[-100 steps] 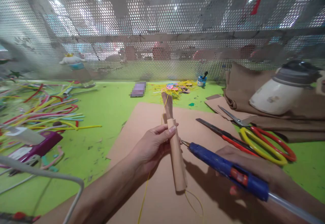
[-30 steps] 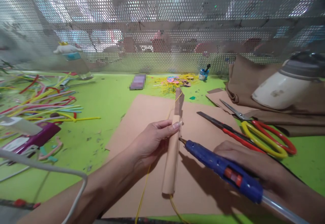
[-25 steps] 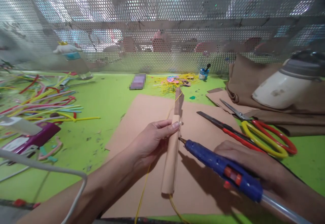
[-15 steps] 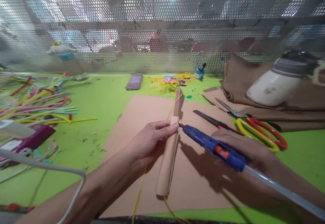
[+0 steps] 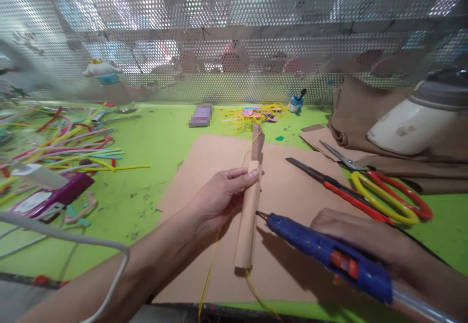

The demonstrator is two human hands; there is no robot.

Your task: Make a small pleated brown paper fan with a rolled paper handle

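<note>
My left hand point(image 5: 215, 198) is closed around a rolled tan paper tube point(image 5: 247, 225), held upright above a brown cardboard sheet point(image 5: 219, 157). A darker strip and a thin yellow wire point(image 5: 210, 274) stick out of the tube's ends. My right hand point(image 5: 360, 240) grips a blue hot glue gun point(image 5: 325, 252). The gun's metal nozzle touches or nearly touches the right side of the tube, about halfway down.
Red and yellow scissors point(image 5: 383, 193) lie right of the cardboard beside folded brown fabric point(image 5: 365, 118) and a white jug point(image 5: 413, 123). Coloured pipe cleaners point(image 5: 62, 152) and a purple tool point(image 5: 58, 196) crowd the left. A perforated metal screen point(image 5: 234, 35) closes the back.
The glue gun's nozzle has slid from the top of the tube down to its middle, my right hand drawing back toward me. My left hand keeps its grip on the tube.
</note>
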